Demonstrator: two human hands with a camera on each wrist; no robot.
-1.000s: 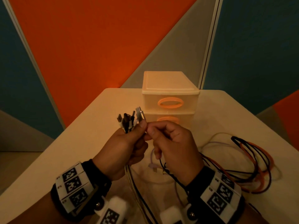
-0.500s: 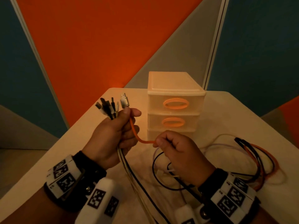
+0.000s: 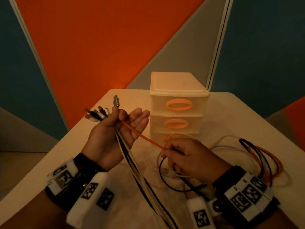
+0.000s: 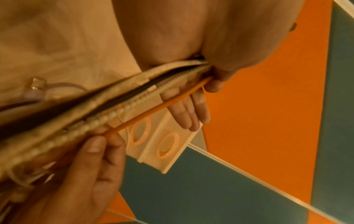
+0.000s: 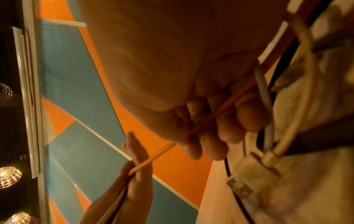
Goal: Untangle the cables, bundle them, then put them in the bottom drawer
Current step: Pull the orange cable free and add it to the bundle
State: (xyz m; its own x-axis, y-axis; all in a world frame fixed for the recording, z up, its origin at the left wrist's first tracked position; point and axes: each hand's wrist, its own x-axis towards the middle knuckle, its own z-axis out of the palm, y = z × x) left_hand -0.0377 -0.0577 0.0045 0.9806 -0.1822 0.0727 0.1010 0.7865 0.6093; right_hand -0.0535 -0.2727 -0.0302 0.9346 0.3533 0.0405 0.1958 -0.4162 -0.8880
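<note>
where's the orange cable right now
In the head view the orange cable stretches taut at centre, from the left hand among the plug ends down to the right hand, in front of the drawer unit.

Likely office or studio: orange-teal partition panels (image 3: 102, 47), plain white table (image 3: 247, 116), cage lamps (image 5: 7, 178).

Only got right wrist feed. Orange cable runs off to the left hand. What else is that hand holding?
Observer: The left hand thumb-pins a cable bundle, plug ends fanned above it.
Operator: Drawers open?
Observer: The drawer unit has its top two shut; the bottom is mostly hidden behind the right hand, which pinches the orange cable.
Operator: Anything loose?
Observer: Cable loops lie on the table, right of that hand.
</note>
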